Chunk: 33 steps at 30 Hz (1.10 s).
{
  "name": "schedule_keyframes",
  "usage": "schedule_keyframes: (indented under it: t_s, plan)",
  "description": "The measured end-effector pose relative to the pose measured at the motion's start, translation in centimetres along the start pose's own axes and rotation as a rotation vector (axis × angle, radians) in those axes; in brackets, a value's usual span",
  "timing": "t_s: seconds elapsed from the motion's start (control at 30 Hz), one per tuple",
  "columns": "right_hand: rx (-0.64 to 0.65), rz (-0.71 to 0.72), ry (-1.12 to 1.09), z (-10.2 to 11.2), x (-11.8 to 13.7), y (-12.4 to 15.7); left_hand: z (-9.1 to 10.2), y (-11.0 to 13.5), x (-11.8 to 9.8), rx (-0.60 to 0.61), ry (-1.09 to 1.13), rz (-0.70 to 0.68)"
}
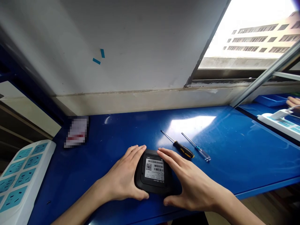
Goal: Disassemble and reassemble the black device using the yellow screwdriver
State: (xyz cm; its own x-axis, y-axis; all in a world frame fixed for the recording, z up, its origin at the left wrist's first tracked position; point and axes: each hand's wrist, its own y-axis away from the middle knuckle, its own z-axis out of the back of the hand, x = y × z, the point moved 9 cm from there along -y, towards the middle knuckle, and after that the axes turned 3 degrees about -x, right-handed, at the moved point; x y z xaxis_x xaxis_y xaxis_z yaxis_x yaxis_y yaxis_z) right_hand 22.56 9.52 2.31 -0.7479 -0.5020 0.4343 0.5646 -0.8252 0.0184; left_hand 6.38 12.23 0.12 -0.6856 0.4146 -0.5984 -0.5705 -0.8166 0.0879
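Note:
A black, rounded-square electronic box [154, 185] lies on the blue table near its front edge, its face with a white barcode label [154, 170] turned up. My left hand [124, 178] grips its left side, with fingers along the far left corner and thumb at the near edge. Around the right side curves my right hand [185, 178], its fingertips at the far right corner and its thumb by the near right corner. Beyond my right hand lie a black-and-yellow screwdriver [184, 149] and a screwdriver with a clear blue handle [203, 153].
A white power strip [44, 156] with teal sockets stands at the left. A blurred-out flat item [77, 131] lies at the back left. On the right are another power strip [264, 118], a blue tray [272, 100] and another person's hand [293, 102]. A wall [140, 62] closes the back.

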Motion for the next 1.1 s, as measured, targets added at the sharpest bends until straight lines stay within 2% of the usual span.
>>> schedule_keyframes:
  t_s: [0.33, 0.73, 0.93, 1.1]
  plan:
    - [-0.019, -0.004, -0.055, 0.4, 0.0, -0.3, 0.0, 0.2, -0.4, 0.039, 0.054, -0.002]
    - [-0.027, 0.051, -0.076, 0.7, 0.0, -0.4, 0.7, 0.4, -1.3, 0.048, 0.099, -0.090]
    - [-0.093, 0.093, -0.081, 1.1, 0.2, -0.3, 0.5, 0.5, -0.5, 0.037, 0.097, -0.013]
    - [-0.165, 0.123, -0.057, 1.4, 0.1, 0.1, 0.0, 0.5, -0.3, 0.049, 0.042, -0.010]
